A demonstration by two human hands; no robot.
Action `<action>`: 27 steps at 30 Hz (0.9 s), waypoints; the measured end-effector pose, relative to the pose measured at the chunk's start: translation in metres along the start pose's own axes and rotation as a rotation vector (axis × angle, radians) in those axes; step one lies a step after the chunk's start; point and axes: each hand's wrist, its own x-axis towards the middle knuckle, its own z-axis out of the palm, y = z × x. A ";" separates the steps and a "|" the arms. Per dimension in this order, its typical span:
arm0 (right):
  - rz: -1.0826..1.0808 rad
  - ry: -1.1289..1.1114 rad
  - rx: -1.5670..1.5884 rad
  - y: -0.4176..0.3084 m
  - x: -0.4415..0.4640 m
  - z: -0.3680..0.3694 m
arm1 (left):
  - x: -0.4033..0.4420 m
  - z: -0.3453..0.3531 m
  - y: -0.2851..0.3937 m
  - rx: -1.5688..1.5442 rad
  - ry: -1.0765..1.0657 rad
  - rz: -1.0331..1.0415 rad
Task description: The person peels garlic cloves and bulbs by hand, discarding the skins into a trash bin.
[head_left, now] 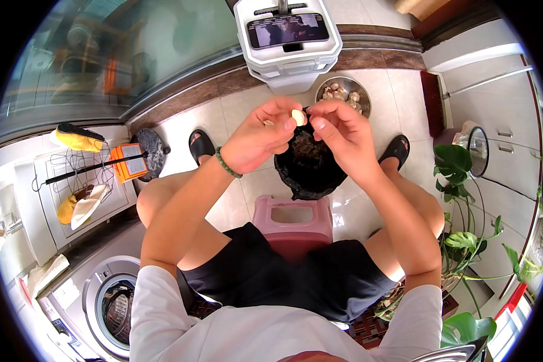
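Note:
A pale, peeled-looking garlic clove [298,117] is pinched between the thumb and fingers of my left hand [260,134], which has a green beaded bracelet at its wrist. Close beside it, my right hand [342,131] has its thumb and index finger drawn together; whether a bit of skin is between them is too small to tell. Both hands are above a black-lined bin [311,166] with brownish scraps inside. Behind my right hand, a metal bowl [368,96] of garlic bulbs [336,92] stands on the floor, partly hidden by the fingers.
A pink stool [292,226] is between my legs. A phone [288,30] lies on a white-grey box [289,63] ahead. Leafy plants [458,181] and white cabinets [495,108] line the right. A wire rack [81,169] and a washing machine [111,301] are at left.

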 end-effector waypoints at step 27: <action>0.078 0.071 0.126 0.012 0.005 0.001 | 0.010 0.003 -0.017 0.121 0.152 0.052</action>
